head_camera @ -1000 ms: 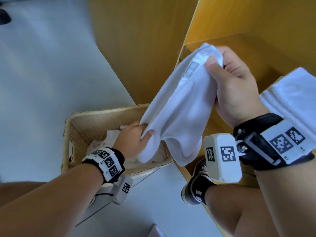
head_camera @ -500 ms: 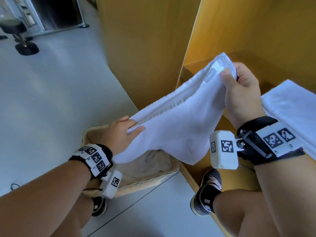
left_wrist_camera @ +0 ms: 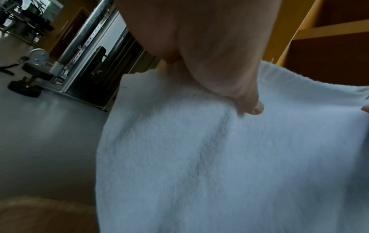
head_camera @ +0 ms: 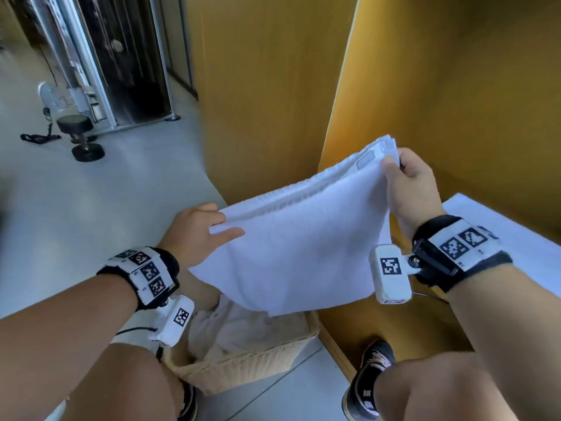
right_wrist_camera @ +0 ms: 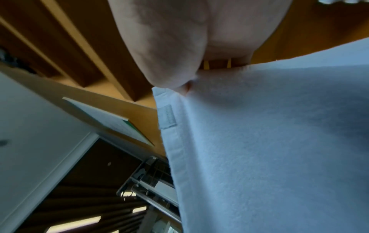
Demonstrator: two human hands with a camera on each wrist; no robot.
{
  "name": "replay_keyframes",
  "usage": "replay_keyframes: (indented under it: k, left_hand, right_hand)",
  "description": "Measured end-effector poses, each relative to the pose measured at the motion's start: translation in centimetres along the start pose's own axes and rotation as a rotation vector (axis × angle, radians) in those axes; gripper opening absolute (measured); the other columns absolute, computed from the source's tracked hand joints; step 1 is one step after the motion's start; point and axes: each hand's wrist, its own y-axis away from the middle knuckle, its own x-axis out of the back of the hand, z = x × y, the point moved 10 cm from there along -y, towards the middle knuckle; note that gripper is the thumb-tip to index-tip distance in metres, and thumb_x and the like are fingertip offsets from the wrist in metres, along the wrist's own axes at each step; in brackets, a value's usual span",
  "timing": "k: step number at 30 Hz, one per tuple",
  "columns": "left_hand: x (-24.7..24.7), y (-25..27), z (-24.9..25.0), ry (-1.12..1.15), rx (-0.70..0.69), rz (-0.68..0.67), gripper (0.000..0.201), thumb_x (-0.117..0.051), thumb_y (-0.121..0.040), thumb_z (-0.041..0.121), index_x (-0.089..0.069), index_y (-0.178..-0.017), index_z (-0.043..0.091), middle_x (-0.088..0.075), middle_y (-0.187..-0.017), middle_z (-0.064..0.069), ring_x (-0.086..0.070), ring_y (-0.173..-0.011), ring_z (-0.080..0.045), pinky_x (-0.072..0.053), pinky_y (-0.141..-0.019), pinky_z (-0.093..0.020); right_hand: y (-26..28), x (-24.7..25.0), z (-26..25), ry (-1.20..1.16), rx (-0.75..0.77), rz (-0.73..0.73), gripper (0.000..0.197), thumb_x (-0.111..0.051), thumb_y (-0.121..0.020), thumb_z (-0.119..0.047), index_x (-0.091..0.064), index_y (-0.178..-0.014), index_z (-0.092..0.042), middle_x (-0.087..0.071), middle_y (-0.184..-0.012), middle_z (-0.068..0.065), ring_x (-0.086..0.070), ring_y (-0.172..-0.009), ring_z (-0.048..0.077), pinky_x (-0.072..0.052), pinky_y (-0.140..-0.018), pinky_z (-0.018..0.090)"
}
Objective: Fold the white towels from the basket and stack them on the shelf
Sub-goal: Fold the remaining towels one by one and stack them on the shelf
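Towel (head_camera: 303, 238) hangs above the basket (head_camera: 243, 369), left of the shelf (head_camera: 425, 317).

We see a dumbbell (head_camera: 79, 138) on the grey floor (head_camera: 127, 189) beside a metal rack (head_camera: 100, 59), and black shoes (head_camera: 368, 381).

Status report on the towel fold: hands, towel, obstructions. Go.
Left hand and right hand each pinch an end of the white towel, stretched in the air over the basket. Folded towel already on shelf. Nothing obstructing.
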Motion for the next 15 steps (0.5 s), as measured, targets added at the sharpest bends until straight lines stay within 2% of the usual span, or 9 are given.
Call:
replay_keyframes:
  k: [2,4,7,9,11,12,14,15]
  left_hand:
    - [1.2,0.1,0.6,0.025,-0.001,-0.009,0.061,-0.081,-0.088,0.045,-0.043,-0.063,0.004,-0.038,-0.070,-0.012,-0.041,-0.061,-0.029,-0.029,-0.059,-0.036]
    - [2.4,0.1,1.2,0.048,-0.004,-0.011,0.051,-0.085,-0.086,0.041,-0.051,-0.064,0.009,-0.039,-0.071,-0.004,-0.043,-0.063,-0.023,-0.031,-0.061,-0.033]
    - [4.1,0.1,2.4,0.068,-0.005,-0.014,0.030,-0.090,-0.083,0.030,-0.064,-0.075,0.017,-0.051,-0.078,0.005,-0.053,-0.073,-0.010,-0.037,-0.067,-0.022]
    - [4.9,0.1,3.5,0.076,-0.004,-0.037,0.023,-0.089,-0.084,0.023,-0.067,-0.082,0.022,-0.055,-0.082,0.008,-0.057,-0.078,-0.003,-0.035,-0.067,-0.014]
    - [5.5,0.1,4.5,0.079,-0.002,-0.064,0.023,-0.087,-0.086,0.020,-0.066,-0.083,0.028,-0.058,-0.082,0.009,-0.056,-0.077,0.002,-0.035,-0.066,-0.017]
    - [5.6,0.1,5.0,0.077,0.001,-0.084,0.024,-0.085,-0.088,0.020,-0.066,-0.083,0.032,-0.059,-0.083,0.009,-0.056,-0.076,0.002,-0.036,-0.065,-0.019]
    - [5.7,0.0,5.8,0.074,0.030,-0.130,0.023,-0.081,-0.091,0.021,-0.066,-0.086,0.037,-0.062,-0.088,0.006,-0.056,-0.073,-0.003,-0.044,-0.063,-0.026]
    - [5.8,0.0,6.2,0.073,0.044,-0.152,0.020,-0.079,-0.093,0.021,-0.067,-0.089,0.037,-0.062,-0.090,0.005,-0.057,-0.072,-0.007,-0.049,-0.064,-0.033]
  right_hand:
    - [-0.6,0.0,-2.5,0.012,0.036,-0.038,0.026,-0.045,-0.101,-0.026,-0.065,-0.084,-0.033,-0.060,-0.075,-0.019,-0.053,-0.070,0.003,-0.041,-0.067,0.029]
    - [-1.4,0.0,-5.0,0.021,0.068,-0.065,0.022,-0.043,-0.100,-0.024,-0.065,-0.095,-0.024,-0.065,-0.086,-0.009,-0.057,-0.078,0.009,-0.046,-0.071,0.032]
    - [-2.5,0.4,-8.5,-0.002,0.092,-0.083,0.020,-0.042,-0.099,-0.024,-0.060,-0.094,-0.022,-0.061,-0.083,-0.008,-0.055,-0.073,0.010,-0.045,-0.068,0.032]
    - [-3.1,0.8,-10.8,-0.006,0.098,-0.082,0.018,-0.041,-0.099,-0.025,-0.058,-0.094,-0.023,-0.059,-0.082,-0.006,-0.055,-0.072,0.012,-0.046,-0.069,0.033]
    - [-3.6,1.1,-13.1,0.007,0.121,-0.090,0.018,-0.041,-0.099,-0.026,-0.057,-0.095,-0.019,-0.058,-0.084,-0.001,-0.054,-0.076,0.017,-0.045,-0.072,0.035]
    - [-3.7,1.2,-14.4,0.020,0.140,-0.097,0.021,-0.041,-0.099,-0.026,-0.056,-0.097,-0.012,-0.057,-0.087,0.002,-0.053,-0.078,0.019,-0.044,-0.073,0.037]
    - [-3.9,1.3,-16.9,0.053,0.175,-0.110,0.030,-0.040,-0.099,-0.026,-0.052,-0.107,0.000,-0.055,-0.091,0.008,-0.052,-0.081,0.023,-0.043,-0.076,0.041]
    - [-3.9,1.6,-18.1,0.071,0.194,-0.110,0.031,-0.040,-0.099,-0.026,-0.051,-0.109,0.001,-0.054,-0.092,0.009,-0.051,-0.081,0.023,-0.043,-0.076,0.041]
